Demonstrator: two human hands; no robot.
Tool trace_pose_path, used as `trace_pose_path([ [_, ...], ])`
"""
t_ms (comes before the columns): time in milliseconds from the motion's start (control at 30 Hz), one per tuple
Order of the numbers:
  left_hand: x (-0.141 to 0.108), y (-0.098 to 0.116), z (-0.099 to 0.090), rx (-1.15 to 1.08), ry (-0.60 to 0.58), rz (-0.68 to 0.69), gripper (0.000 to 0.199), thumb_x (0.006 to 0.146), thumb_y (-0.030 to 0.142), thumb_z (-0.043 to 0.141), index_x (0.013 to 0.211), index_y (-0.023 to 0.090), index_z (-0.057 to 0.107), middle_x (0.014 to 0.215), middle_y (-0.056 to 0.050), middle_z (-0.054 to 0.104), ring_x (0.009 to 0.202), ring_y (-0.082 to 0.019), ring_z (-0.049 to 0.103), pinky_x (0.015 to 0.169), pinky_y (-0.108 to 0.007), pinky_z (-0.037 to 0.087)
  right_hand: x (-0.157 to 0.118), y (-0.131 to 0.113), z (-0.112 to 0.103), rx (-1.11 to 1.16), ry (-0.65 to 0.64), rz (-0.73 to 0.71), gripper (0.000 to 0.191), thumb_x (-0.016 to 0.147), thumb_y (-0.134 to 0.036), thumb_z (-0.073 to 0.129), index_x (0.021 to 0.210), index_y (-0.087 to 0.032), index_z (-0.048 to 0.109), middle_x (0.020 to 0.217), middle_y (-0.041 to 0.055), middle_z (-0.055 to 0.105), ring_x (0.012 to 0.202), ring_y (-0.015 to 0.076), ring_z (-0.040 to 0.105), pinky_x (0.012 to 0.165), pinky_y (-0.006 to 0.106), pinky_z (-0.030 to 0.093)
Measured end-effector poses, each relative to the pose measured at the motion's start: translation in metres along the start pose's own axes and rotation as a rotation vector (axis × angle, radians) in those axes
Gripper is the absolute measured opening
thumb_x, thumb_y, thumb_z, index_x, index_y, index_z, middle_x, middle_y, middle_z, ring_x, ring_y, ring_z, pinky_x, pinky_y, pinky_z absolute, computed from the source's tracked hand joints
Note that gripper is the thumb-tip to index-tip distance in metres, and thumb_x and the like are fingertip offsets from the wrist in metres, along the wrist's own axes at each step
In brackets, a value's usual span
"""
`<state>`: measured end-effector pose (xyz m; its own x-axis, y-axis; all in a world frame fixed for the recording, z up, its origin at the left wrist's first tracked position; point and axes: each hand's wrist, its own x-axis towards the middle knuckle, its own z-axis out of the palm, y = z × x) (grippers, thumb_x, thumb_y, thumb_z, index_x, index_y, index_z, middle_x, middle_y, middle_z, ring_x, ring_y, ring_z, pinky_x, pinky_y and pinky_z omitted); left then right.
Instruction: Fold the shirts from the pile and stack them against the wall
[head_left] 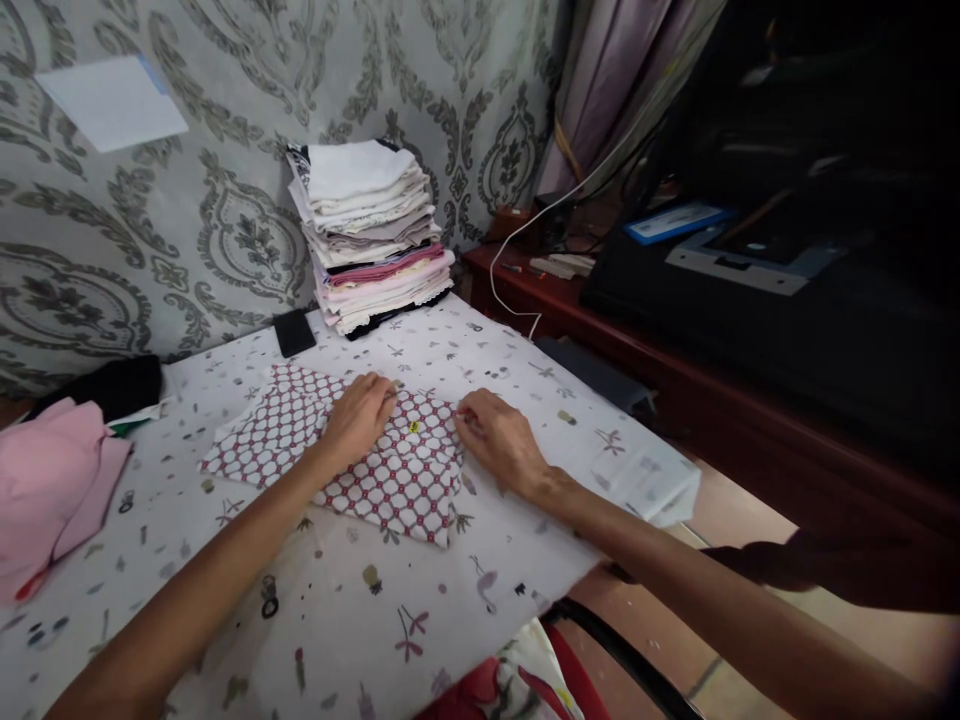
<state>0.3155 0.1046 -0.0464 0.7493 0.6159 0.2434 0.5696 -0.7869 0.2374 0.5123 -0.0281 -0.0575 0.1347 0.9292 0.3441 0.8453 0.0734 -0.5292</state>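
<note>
A white fabric piece (405,490) with a red and grey lattice pattern lies partly folded on the table, a small yellow mark near its upper middle. I cannot tell what kind of garment it is. My left hand (361,415) rests over its upper middle, fingers curled and closed on the top edge. At the right upper corner, my right hand (499,435) has its fingers pinched together on the cloth's edge. The fingertips of both hands are partly hidden.
A tall stack of folded clothes (371,235) stands against the patterned wall, a black phone-like object (294,332) beside it. Pink clothing (56,480) and black clothing (112,388) lie at left. A dark red cabinet (720,430) with a white cable (499,245) borders the table's right side.
</note>
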Motion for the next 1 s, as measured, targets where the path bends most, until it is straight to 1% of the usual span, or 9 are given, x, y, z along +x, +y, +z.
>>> trace_pose_path([
  [67,-0.009,0.011,0.004,-0.052,-0.107,-0.018,0.036,0.101,0.036,0.037,0.125,0.015,0.054,0.130,-0.016,0.060,0.125,-0.026,0.053,0.104,-0.042,0.043,-0.001,0.000,0.006,-0.057,-0.004,-0.200,0.019,0.094,-0.020,0.047,0.101,-0.019,0.064,0.102,0.0106,0.066,0.094,0.0230,0.059,0.084,0.034,0.047],
  [133,-0.014,0.025,0.012,-0.068,-0.233,-0.016,0.053,0.101,0.045,0.034,0.142,0.012,0.043,0.153,-0.020,0.043,0.145,-0.028,0.035,0.115,-0.044,0.033,-0.001,0.002,0.011,-0.134,-0.031,-0.280,0.022,0.095,-0.020,0.046,0.103,-0.017,0.066,0.102,0.0126,0.065,0.097,0.0256,0.057,0.089,0.038,0.046],
  [233,-0.013,0.045,0.022,-0.070,-0.360,0.016,0.068,0.101,0.055,0.028,0.153,0.010,0.027,0.165,-0.019,0.020,0.154,-0.028,0.011,0.122,-0.045,0.021,0.001,0.012,0.013,-0.223,-0.026,-0.215,0.023,0.095,-0.021,0.047,0.099,-0.015,0.069,0.097,0.0131,0.064,0.092,0.0266,0.056,0.088,0.039,0.046],
  [367,-0.007,0.064,0.025,-0.098,-0.401,0.060,0.077,0.100,0.059,0.028,0.156,0.006,0.019,0.166,-0.020,0.009,0.154,-0.029,0.000,0.125,-0.045,0.013,0.002,0.022,0.010,-0.205,0.005,-0.130,0.023,0.093,-0.023,0.050,0.101,-0.017,0.070,0.094,0.0114,0.064,0.091,0.0260,0.057,0.085,0.037,0.046],
  [500,-0.008,0.061,0.010,-0.300,-0.403,0.119,0.064,0.103,0.050,0.029,0.157,0.018,0.020,0.165,-0.013,0.023,0.153,-0.023,0.019,0.122,-0.042,0.027,0.002,0.024,0.010,-0.153,0.005,-0.071,0.022,0.092,-0.023,0.050,0.099,-0.019,0.071,0.094,0.0104,0.065,0.093,0.0259,0.058,0.083,0.036,0.046],
  [600,-0.017,0.045,-0.010,-0.545,-0.244,0.090,0.047,0.106,0.036,0.023,0.149,0.024,0.037,0.156,-0.008,0.045,0.141,-0.020,0.044,0.111,-0.038,0.044,0.003,0.023,0.011,-0.101,0.008,-0.009,0.022,0.090,-0.024,0.052,0.099,-0.019,0.072,0.095,0.0104,0.065,0.096,0.0263,0.059,0.083,0.036,0.047],
  [700,-0.034,0.030,-0.026,-0.661,-0.111,-0.021,0.037,0.105,0.032,0.029,0.130,0.021,0.055,0.134,-0.010,0.064,0.124,-0.020,0.060,0.099,-0.036,0.051,0.001,0.019,0.009,-0.034,0.038,0.022,0.021,0.089,-0.022,0.052,0.096,-0.018,0.072,0.097,0.0116,0.066,0.098,0.0266,0.059,0.084,0.037,0.047],
  [833,-0.062,0.027,-0.029,-0.482,-0.113,-0.052,0.022,0.099,0.028,0.044,0.103,0.021,0.064,0.106,-0.007,0.070,0.102,-0.021,0.064,0.086,-0.036,0.052,-0.013,-0.002,0.002,0.128,-0.023,0.042,0.022,0.088,-0.021,0.050,0.095,-0.018,0.071,0.085,0.0065,0.068,0.075,0.0193,0.061,0.073,0.032,0.047],
  [1000,-0.075,0.033,-0.016,-0.140,-0.116,0.047,0.018,0.098,0.029,0.049,0.106,0.020,0.062,0.104,-0.008,0.064,0.099,-0.024,0.056,0.087,-0.040,0.045,-0.033,-0.030,-0.001,0.423,-0.290,0.200,0.020,0.088,-0.026,0.051,0.099,-0.018,0.066,0.055,-0.0050,0.057,0.049,0.0130,0.054,0.058,0.027,0.043],
])
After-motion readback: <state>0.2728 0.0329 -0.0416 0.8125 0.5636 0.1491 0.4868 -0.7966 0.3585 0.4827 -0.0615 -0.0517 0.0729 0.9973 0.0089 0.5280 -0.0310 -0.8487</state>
